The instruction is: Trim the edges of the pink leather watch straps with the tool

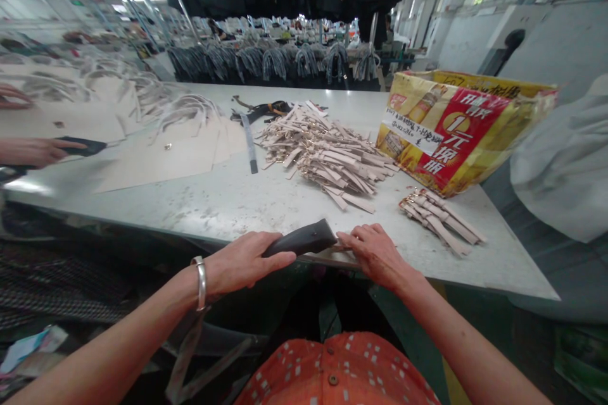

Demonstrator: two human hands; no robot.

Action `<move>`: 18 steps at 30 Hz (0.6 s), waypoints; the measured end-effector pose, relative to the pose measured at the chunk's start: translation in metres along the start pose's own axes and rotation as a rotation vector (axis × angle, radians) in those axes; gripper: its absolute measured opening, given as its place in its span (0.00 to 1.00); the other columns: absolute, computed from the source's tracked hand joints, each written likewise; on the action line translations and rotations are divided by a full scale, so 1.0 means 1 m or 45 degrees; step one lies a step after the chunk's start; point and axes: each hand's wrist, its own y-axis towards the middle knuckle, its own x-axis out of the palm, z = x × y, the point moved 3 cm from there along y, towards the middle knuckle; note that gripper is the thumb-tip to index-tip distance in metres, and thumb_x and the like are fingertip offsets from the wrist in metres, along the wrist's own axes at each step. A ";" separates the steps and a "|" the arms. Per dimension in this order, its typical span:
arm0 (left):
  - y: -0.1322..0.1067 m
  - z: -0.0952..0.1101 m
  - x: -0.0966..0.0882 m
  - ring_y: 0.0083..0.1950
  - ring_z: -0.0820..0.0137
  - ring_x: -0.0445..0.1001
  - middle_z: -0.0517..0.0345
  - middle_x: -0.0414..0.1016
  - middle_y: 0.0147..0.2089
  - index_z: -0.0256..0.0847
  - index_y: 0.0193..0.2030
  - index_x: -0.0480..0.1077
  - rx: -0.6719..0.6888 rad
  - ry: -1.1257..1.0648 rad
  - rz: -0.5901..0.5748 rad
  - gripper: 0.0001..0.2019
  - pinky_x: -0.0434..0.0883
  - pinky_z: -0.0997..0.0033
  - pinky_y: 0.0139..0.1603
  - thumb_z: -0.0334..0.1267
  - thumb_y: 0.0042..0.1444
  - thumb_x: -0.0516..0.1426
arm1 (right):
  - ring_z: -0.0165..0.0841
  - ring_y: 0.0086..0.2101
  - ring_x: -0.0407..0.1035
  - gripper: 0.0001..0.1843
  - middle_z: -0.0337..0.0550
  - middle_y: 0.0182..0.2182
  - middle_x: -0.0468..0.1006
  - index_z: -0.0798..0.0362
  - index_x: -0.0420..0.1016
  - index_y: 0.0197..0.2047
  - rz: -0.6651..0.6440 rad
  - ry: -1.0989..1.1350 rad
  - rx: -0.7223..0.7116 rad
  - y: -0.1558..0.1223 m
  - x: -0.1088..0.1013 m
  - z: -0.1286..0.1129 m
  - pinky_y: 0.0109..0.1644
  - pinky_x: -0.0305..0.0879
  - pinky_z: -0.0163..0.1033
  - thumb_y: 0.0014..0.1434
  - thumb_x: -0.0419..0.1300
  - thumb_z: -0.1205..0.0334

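My left hand [244,259], with a silver bangle [201,283] on its wrist, grips a dark grey handheld tool [301,238] at the table's near edge. Just beside the tool's head, my right hand [375,254] presses down on a narrow beige strap [344,246], most of it hidden under my fingers. Beyond my hands lies a large heap of beige straps with metal fittings [323,155]. A smaller bundle of similar straps [439,220] sits to the right, nearer my right hand.
A co-worker's hand [33,152] holds a similar dark tool [83,147] at the left, and another hand [12,96] lies beyond it. Beige sheets [156,161], a steel ruler [249,142] and a printed carton [456,130] share the table [228,202].
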 end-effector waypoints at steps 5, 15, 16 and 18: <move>0.010 0.009 0.002 0.20 0.71 0.69 0.57 0.70 0.28 0.39 0.38 0.67 0.031 0.100 -0.071 0.25 0.62 0.74 0.20 0.60 0.52 0.45 | 0.36 0.45 0.61 0.21 0.45 0.45 0.68 0.49 0.67 0.52 0.234 0.356 0.177 -0.008 0.009 0.016 0.47 0.59 0.40 0.54 0.56 0.68; 0.025 0.010 -0.001 0.17 0.72 0.66 0.62 0.67 0.22 0.39 0.36 0.67 -0.005 0.085 -0.230 0.24 0.61 0.75 0.18 0.60 0.52 0.46 | 0.34 0.38 0.63 0.14 0.42 0.35 0.72 0.48 0.75 0.43 0.183 0.454 0.241 -0.005 0.014 0.028 0.42 0.60 0.39 0.52 0.60 0.67; 0.026 0.011 -0.001 0.17 0.72 0.66 0.62 0.67 0.22 0.39 0.36 0.67 0.005 0.084 -0.236 0.24 0.61 0.75 0.18 0.59 0.52 0.46 | 0.34 0.38 0.63 0.14 0.42 0.35 0.72 0.48 0.75 0.43 0.172 0.464 0.248 -0.005 0.014 0.029 0.42 0.60 0.39 0.52 0.60 0.66; 0.029 0.015 -0.002 0.18 0.72 0.66 0.62 0.67 0.22 0.39 0.36 0.67 0.016 0.091 -0.239 0.23 0.61 0.75 0.17 0.58 0.52 0.46 | 0.34 0.38 0.63 0.15 0.42 0.35 0.72 0.48 0.75 0.44 0.148 0.481 0.266 -0.004 0.014 0.030 0.41 0.60 0.38 0.51 0.60 0.66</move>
